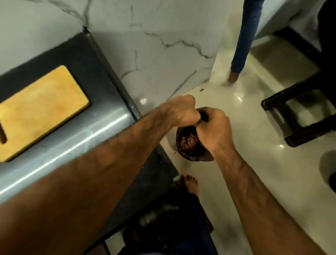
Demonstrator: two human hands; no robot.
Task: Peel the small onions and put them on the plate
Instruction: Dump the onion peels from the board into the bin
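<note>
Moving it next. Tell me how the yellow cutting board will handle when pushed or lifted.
The cutting board looks a flat rigid slab: probably stiff, unlikely to roll or tip. Lying flat on the glossy counter, it would likely slide easily. Its handle slot should offer a grip.

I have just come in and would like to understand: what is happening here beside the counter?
A person holds the left hand and the right hand close together, fingers curled, over a dark bowl that contains reddish-brown scraps, just past the edge of the counter. What the fingers work on is hidden, so I cannot confirm an onion. A wooden cutting board lies on the counter. No plate is in view.
</note>
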